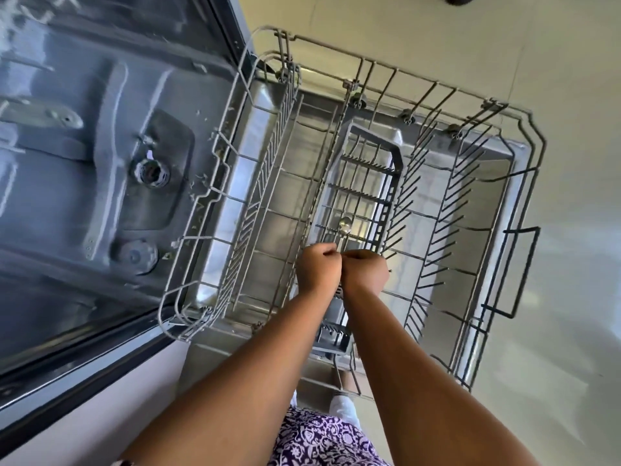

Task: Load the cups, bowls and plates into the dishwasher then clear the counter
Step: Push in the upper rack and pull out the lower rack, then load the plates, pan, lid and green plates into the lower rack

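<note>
Dishwasher rack (373, 60) holds just 1 spoon (345, 225) in its basket (398, 156); nearly all loading remains. Left hand (317, 269) and right hand (364, 270) curl fingers there, contents unclear.

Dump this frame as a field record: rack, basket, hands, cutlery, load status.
view: head camera, looking down
rack: wire rack pulled out over the open door
basket: cutlery basket mid-rack
hands: left hand and right hand side by side, curled, over the basket
spoon: spoon bowl just beyond the hands, handle running between them; holder unclear
load: no cups, bowls or plates visible in the rack
</note>
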